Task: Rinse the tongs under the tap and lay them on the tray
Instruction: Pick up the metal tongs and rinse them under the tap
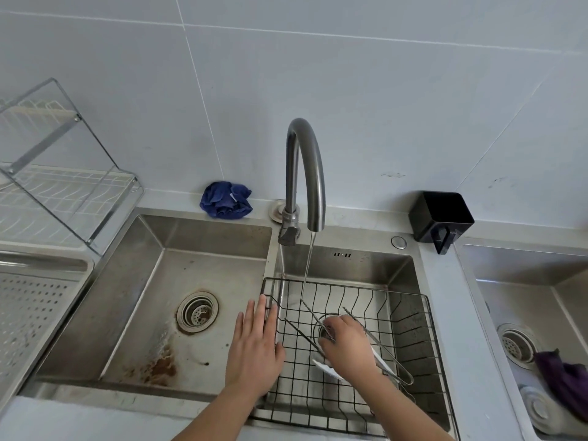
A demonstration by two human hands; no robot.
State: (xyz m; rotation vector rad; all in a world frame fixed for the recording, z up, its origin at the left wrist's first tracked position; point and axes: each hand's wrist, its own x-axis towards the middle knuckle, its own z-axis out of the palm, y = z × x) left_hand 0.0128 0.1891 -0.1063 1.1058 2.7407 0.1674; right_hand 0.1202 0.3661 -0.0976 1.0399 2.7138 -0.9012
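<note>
Metal tongs (386, 354) lie in the black wire basket (410, 316) inside the right basin, their serrated tips reaching toward the water stream. My right hand (346, 342) grips the tongs across both arms, over a white object (327, 369) partly hidden beneath it. The tap (305, 173) runs a thin stream that falls near the tongs' left tip. My left hand (254, 348) rests flat with straight fingers on the divider at the basket's left rim. A perforated steel tray (35, 310) sits at the far left.
The left basin (191, 281) has a drain strainer and rust stains. A dish rack (63, 173) stands at the back left. A blue cloth (226, 199) and a black holder (440, 218) sit on the back ledge. Another sink (525, 300) at right holds a purple cloth.
</note>
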